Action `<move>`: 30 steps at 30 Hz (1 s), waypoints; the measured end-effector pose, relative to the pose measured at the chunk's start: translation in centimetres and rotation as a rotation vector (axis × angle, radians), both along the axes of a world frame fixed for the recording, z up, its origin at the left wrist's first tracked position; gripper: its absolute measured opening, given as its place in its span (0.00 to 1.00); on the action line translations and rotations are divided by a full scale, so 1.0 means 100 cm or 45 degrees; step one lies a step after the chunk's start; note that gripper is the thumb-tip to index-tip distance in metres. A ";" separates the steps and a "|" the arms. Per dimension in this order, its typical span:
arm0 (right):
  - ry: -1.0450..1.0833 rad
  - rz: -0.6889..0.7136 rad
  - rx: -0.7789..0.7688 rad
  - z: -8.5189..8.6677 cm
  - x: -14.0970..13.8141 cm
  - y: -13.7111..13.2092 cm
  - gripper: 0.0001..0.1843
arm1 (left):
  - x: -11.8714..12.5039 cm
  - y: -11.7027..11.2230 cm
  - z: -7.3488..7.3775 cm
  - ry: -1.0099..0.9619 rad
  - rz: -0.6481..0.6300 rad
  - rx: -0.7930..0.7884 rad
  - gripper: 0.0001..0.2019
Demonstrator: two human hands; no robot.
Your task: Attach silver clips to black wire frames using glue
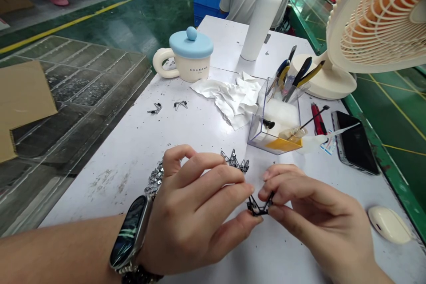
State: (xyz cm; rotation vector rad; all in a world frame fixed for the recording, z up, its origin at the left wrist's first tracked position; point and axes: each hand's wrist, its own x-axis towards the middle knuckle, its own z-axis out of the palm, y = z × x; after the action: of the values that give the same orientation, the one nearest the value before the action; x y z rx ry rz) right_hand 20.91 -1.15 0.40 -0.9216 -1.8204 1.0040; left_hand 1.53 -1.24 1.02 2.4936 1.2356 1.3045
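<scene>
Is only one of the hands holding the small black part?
No, the left hand and the right hand both pinch the black part.

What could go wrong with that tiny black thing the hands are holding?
The small black part is pinched only by the fingertips of the left hand and right hand, so it might slip, or its thin arms might bend.

The left hand is right beside the loose silver pieces, so a bump could scatter them.

The lidded mug stands near the table's edge, so a knock might tip it off.
</scene>
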 end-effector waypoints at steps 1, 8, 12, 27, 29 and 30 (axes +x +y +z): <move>0.014 -0.016 -0.026 0.000 -0.001 0.000 0.09 | 0.000 0.000 0.001 -0.006 -0.001 -0.008 0.04; 0.012 -0.070 -0.016 -0.002 0.002 -0.003 0.15 | 0.000 0.001 0.003 -0.065 -0.018 -0.065 0.04; -0.008 -0.094 0.043 -0.002 0.005 -0.002 0.23 | 0.000 -0.001 0.000 -0.230 -0.016 -0.171 0.06; -0.327 -0.243 0.552 0.006 -0.002 -0.004 0.13 | -0.006 0.005 -0.007 -0.569 -0.502 -1.153 0.14; -0.337 -0.246 0.572 0.007 -0.004 -0.005 0.12 | -0.005 0.007 -0.008 -0.666 -0.611 -1.437 0.10; -0.341 -0.251 0.576 0.008 -0.005 -0.005 0.12 | -0.004 0.008 -0.008 -0.734 -0.654 -1.568 0.08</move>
State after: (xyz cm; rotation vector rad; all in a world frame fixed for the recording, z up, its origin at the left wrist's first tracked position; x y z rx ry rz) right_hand 20.42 -1.64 1.16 -0.9561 -2.0147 0.3324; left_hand 1.09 -0.48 0.26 1.2741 0.7601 0.6636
